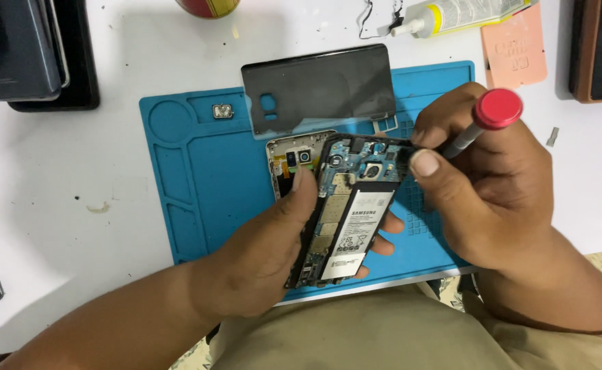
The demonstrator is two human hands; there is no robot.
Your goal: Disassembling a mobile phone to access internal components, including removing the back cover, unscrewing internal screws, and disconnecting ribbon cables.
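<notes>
Head view: left hand [267,250] clamped round opened phone [345,212] at frame centre, above blue mat [198,185]. Right hand [493,199] pinches red-capped screwdriver [482,123], tip at phone's top edge. Phone likely light, stiff, board fragile; hold by side edges

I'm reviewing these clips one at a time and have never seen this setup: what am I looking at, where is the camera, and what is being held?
One picture, from a camera on the person's head, looking down at two bare hands; no machine. The left hand holds an opened phone, circuit board and battery exposed. The right hand grips a red-capped screwdriver, its tip at the phone's top corner. Under them lies a blue work mat on a white table. On the mat: the dark back cover and a metal frame. A glue tube lies beyond.
</notes>
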